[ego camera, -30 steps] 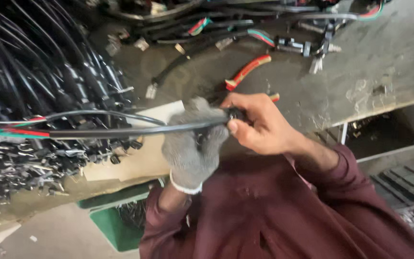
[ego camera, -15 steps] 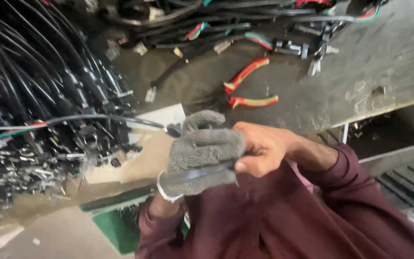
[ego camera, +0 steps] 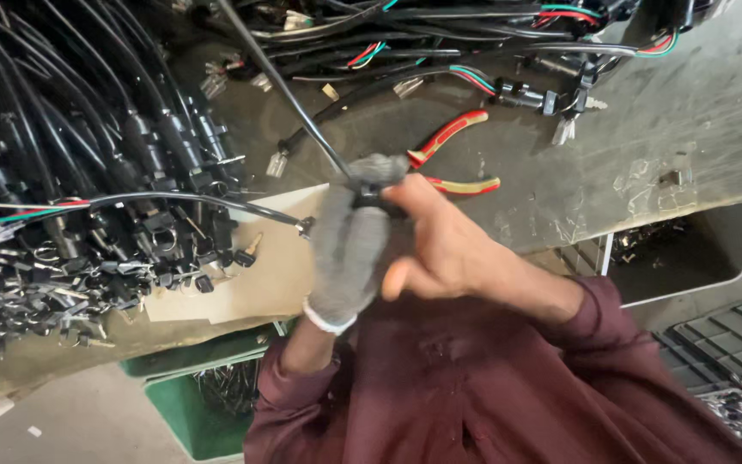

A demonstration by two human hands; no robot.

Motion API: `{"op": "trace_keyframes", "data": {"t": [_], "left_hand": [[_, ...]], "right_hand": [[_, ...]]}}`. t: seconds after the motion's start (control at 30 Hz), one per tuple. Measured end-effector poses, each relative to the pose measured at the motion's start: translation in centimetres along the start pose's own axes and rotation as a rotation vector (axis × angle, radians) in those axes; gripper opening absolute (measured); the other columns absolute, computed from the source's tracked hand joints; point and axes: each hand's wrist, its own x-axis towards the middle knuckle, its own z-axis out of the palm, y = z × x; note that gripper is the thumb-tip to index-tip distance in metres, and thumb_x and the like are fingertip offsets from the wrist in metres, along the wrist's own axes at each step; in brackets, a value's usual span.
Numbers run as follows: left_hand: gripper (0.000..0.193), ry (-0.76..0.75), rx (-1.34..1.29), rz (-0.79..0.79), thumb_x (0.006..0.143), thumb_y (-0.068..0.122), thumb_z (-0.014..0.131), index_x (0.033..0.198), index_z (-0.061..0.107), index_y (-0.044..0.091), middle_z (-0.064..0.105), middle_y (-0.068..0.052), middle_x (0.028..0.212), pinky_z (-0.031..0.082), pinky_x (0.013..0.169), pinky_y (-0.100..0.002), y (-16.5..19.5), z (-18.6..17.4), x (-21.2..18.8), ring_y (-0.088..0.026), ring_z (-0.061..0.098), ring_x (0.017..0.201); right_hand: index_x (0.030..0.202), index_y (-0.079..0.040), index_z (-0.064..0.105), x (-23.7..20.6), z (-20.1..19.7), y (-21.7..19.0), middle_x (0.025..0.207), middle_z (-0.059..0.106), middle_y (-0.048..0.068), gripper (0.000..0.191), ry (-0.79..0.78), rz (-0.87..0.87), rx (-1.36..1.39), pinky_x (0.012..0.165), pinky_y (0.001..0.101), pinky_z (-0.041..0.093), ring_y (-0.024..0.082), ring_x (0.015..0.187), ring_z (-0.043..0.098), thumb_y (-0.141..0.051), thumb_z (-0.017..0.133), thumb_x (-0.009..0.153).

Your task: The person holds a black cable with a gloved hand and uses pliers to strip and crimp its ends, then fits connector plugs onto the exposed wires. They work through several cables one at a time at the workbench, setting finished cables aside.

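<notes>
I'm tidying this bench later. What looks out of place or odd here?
Only the left hand wears a grey knit glove; the right hand is bare, both gripping a black cable. Red-handled pliers lie open on the workbench among tangled wire harnesses.

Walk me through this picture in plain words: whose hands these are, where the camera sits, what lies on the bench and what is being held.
There is no machine here, only a person at work. The camera is worn on their head and looks down, so you see their own arms in dark red sleeves. The left hand wears a grey knitted glove; the right hand is bare. Both are closed around a thin black cable that runs up and away from them. On the grey workbench lie red-handled pliers, a big heap of black wire harnesses on the left, and more wires along the far edge. A green bin stands below the bench.
</notes>
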Motion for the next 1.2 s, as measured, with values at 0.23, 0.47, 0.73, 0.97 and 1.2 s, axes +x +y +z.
{"op": "trace_keyframes", "data": {"t": [0.23, 0.47, 0.73, 0.97, 1.2], "left_hand": [[0.026, 0.042, 0.047, 0.002, 0.109, 0.023, 0.059, 0.123, 0.060, 0.001, 0.063, -0.008, 0.112, 0.046, 0.074, -0.019, 1.3, -2.2, -1.4, -0.007, 0.055, 0.083], [0.024, -0.156, 0.019, -0.055, 0.102, 0.007, 0.056, 0.124, 0.057, -0.002, 0.060, -0.007, 0.119, 0.054, 0.084, -0.024, 2.0, -1.2, -2.0, -0.010, 0.061, 0.097], [0.067, -0.216, 0.275, 0.012, 0.105, 0.014, 0.065, 0.158, 0.029, -0.003, 0.058, -0.007, 0.119, 0.054, 0.091, -0.027, 4.6, 0.4, -3.1, -0.013, 0.061, 0.096], [0.077, -0.260, 0.545, -0.050, 0.104, 0.016, 0.071, 0.163, 0.024, -0.002, 0.061, -0.009, 0.111, 0.056, 0.089, -0.031, 5.8, -0.6, -2.2, -0.016, 0.063, 0.095], [0.073, -0.238, 0.471, -0.017, 0.104, 0.014, 0.070, 0.161, 0.027, 0.000, 0.063, -0.013, 0.135, 0.055, 0.108, -0.036, 5.5, -0.8, -1.9, -0.029, 0.065, 0.125]], "right_hand": [[0.138, -0.011, 0.061, 0.5, -5.6, 1.4, 0.133, 0.059, 0.012, 0.079, -0.158, -0.090, -0.986, 0.111, 0.0523, 0.034, 0.031, 0.128, 0.053, -0.069, 0.077, 0.087], [0.115, -0.007, 0.060, 0.5, -6.6, 0.6, 0.105, 0.062, 0.007, 0.025, 0.113, 0.430, 0.004, 0.088, 0.0407, 0.046, 0.026, 0.096, 0.056, -0.024, 0.059, 0.096], [0.101, -0.004, 0.061, 2.9, -5.1, -1.6, 0.108, 0.070, 0.011, 0.029, -0.048, -0.074, -0.343, 0.084, 0.0378, 0.055, 0.035, 0.105, 0.069, -0.009, 0.072, 0.075], [0.077, -0.012, 0.059, 3.2, -4.6, -0.6, 0.077, 0.062, 0.003, 0.043, -0.139, -0.115, -0.752, 0.059, 0.0383, 0.048, 0.024, 0.076, 0.066, -0.042, 0.089, 0.085], [0.100, -0.009, 0.059, 2.8, -4.5, 0.4, 0.098, 0.063, 0.005, 0.036, -0.151, -0.083, -0.550, 0.069, 0.0401, 0.051, 0.029, 0.091, 0.064, -0.021, 0.084, 0.076]]}}
